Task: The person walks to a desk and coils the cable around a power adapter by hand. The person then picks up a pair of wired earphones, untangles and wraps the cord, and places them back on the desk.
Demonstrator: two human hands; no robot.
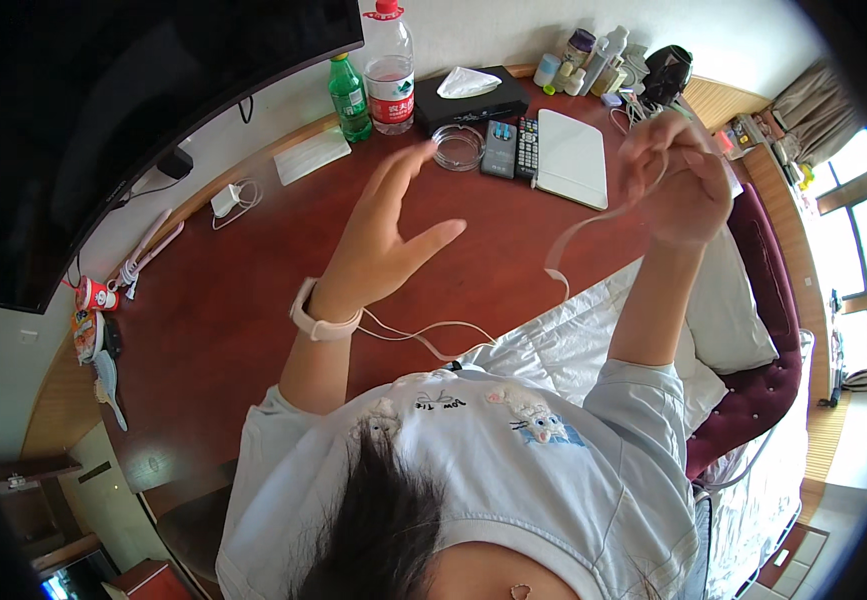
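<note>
My left hand (pixel 378 235) is raised over the reddish-brown desk (pixel 243 280), fingers stretched and thumb spread apart, with nothing in its grasp. A pale band is around its wrist. To the right, my right hand (pixel 678 185) is lifted with its fingers curled around a thin white cable (pixel 578 232). That cable hangs down to the left of the hand and is smeared by motion. A white cord (pixel 423 335) loops below my left hand, running toward the desk's near edge. Whether the two pieces join cannot be seen.
Along the back stand a green bottle (pixel 350 100), a large clear bottle (pixel 389 85), a black tissue box (pixel 473 100) and a glass ashtray (pixel 457 148). Right of them lie a remote control (pixel 527 148) and a white tablet-like slab (pixel 571 160). A monitor (pixel 153 110) overhangs the left.
</note>
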